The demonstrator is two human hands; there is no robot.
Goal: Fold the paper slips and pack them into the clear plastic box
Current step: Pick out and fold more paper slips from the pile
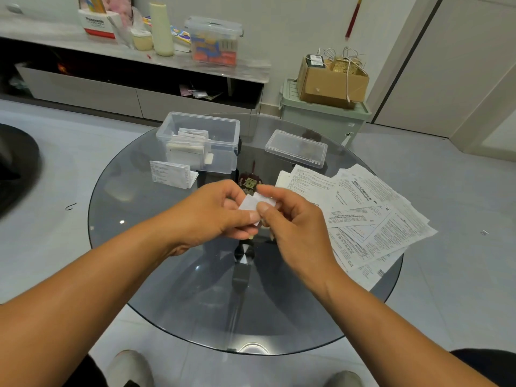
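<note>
Both hands pinch one small white paper slip (pixel 252 204) above the round glass table (pixel 167 289).
Left hand (pixel 215 216) and right hand (pixel 290 219) grip opposite edges; the slip looks light, limp, easily creased.

Both forearms reach forward; the left hand (pixel 215 216) and right hand (pixel 290 219) meet, fingers curled, thumbs pinching together.

Both hands over the round smoked-glass table (pixel 173 275). Left hand (pixel 215 216) and right hand (pixel 290 219) pinch a small folded white paper slip (pixel 252 203) between thumbs and fingers, held above the table centre. Open clear plastic box (pixel 220 152) far left of centre, folded slips inside; one folded printed slip (pixel 170 174) stands just in front of it. Clear flat lid (pixel 296 148) sits to its right. Fanned pile of unfolded printed sheets (pixel 363 216) on the table's right side.
</note>
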